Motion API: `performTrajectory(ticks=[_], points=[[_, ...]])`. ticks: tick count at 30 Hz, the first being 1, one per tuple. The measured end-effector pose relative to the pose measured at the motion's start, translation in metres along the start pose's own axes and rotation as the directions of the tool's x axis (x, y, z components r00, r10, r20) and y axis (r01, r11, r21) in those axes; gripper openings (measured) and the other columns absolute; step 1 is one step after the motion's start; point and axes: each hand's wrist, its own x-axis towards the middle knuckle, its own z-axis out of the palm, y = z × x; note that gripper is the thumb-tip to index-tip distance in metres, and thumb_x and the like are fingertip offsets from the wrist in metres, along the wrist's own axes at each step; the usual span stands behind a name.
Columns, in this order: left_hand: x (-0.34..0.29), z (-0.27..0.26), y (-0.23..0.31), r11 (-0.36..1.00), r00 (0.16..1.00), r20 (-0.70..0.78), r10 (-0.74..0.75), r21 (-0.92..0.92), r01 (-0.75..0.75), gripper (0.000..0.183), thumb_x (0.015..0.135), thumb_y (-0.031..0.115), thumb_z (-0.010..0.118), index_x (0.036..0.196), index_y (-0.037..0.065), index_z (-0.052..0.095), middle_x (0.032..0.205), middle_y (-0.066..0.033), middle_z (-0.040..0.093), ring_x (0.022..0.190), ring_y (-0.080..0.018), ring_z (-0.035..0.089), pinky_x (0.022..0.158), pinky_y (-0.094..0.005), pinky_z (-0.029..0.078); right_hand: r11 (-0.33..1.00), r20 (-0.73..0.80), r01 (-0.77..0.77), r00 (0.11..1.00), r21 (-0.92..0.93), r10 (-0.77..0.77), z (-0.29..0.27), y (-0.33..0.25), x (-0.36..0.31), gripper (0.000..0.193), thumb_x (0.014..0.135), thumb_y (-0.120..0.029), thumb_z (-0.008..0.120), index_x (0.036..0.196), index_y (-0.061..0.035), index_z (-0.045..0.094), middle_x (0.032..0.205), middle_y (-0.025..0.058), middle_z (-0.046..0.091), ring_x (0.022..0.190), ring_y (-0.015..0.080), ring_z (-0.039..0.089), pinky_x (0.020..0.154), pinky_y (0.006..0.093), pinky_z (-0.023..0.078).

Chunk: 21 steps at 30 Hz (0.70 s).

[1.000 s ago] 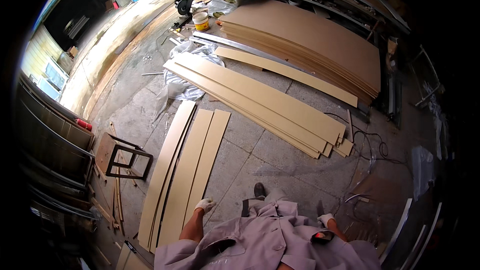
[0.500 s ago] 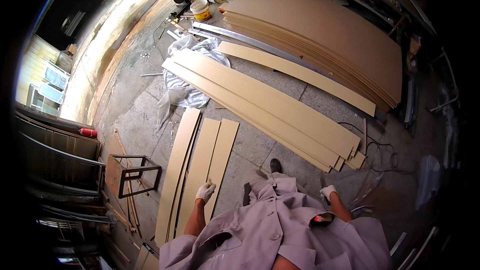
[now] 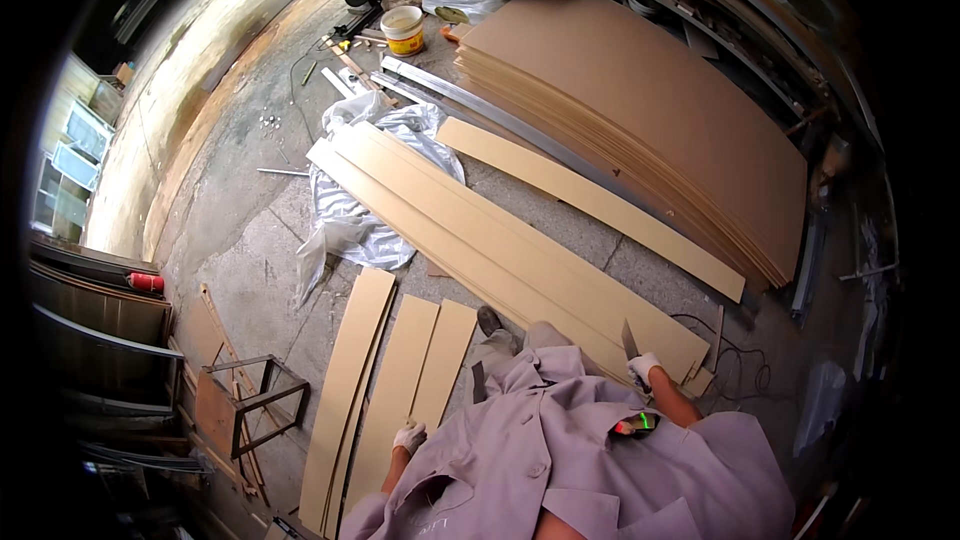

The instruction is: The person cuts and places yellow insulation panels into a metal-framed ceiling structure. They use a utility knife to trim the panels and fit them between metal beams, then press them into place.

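Currently, a flat-bladed tool (image 3: 629, 340) is gripped in the gloved right hand (image 3: 643, 369), at the lower right of centre; its handle is closed in by the fingers, and its tapering blade is pointed toward the top of the frame, seen against the long stacked boards (image 3: 500, 250). These tan boards are laid in a slanting pile from left of centre to the lower right, their upper-left ends rested on crumpled silvery plastic sheeting (image 3: 360, 230). The gloved left hand (image 3: 409, 436) is seen at the lower left of centre, over the shorter-looking strips (image 3: 402, 360); its fingers appear curled, but how far they are open, whether anything is held and whether the strips are touched cannot be told. Beside those strips, further left, more narrow boards (image 3: 345, 390) are placed. Beyond the long pile, a single tan strip (image 3: 590, 210) is set apart, and a thick stack of wide brown sheets (image 3: 640, 100) is spread across the upper right. A white-and-yellow bucket (image 3: 403, 32) is seen at upper centre-left, and a dark-framed stool (image 3: 215, 410) is placed at lower left.
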Motion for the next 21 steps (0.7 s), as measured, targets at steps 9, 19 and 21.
performTrajectory(ticks=[9,19,21], points=[[0.072,-0.023,0.358,0.956,0.905,-0.309,0.294,0.068,-0.287,0.04,0.096,0.041,0.066,0.096,0.001,0.067,0.078,-0.0001,0.063,0.067,-0.0067,0.052,0.061,-0.0245,0.041,0.988,-0.019,-0.027,1.0,-0.154,0.024,0.045,-0.21,-0.043,0.015,0.089,-0.006,0.069,0.077,-0.0016,0.062,0.061,0.0107,0.059,0.045,0.0221,0.054,0.041,0.0402,0.042],[0.22,-0.018,0.402,0.942,0.991,-0.052,-0.124,-0.32,0.101,0.022,0.099,0.031,0.063,0.086,0.014,0.057,0.064,0.0059,0.048,0.052,-0.0092,0.048,0.045,-0.0267,0.035,0.943,0.034,0.031,0.999,-0.331,-0.021,0.073,-0.454,0.038,0.014,0.088,-0.012,0.071,0.081,-0.0008,0.068,0.064,0.0122,0.061,0.045,0.0239,0.054,0.044,0.0449,0.045],[0.246,-0.016,0.434,0.823,0.99,0.034,-0.14,-0.552,0.136,0.017,0.099,0.027,0.062,0.087,0.015,0.058,0.062,0.0047,0.047,0.05,-0.011,0.047,0.046,-0.0278,0.036,0.914,0.032,0.076,0.997,-0.398,-0.069,0.074,-0.532,0.057,0.014,0.087,-0.012,0.071,0.083,0.0006,0.07,0.065,0.0127,0.062,0.047,0.0239,0.056,0.046,0.0453,0.046]])
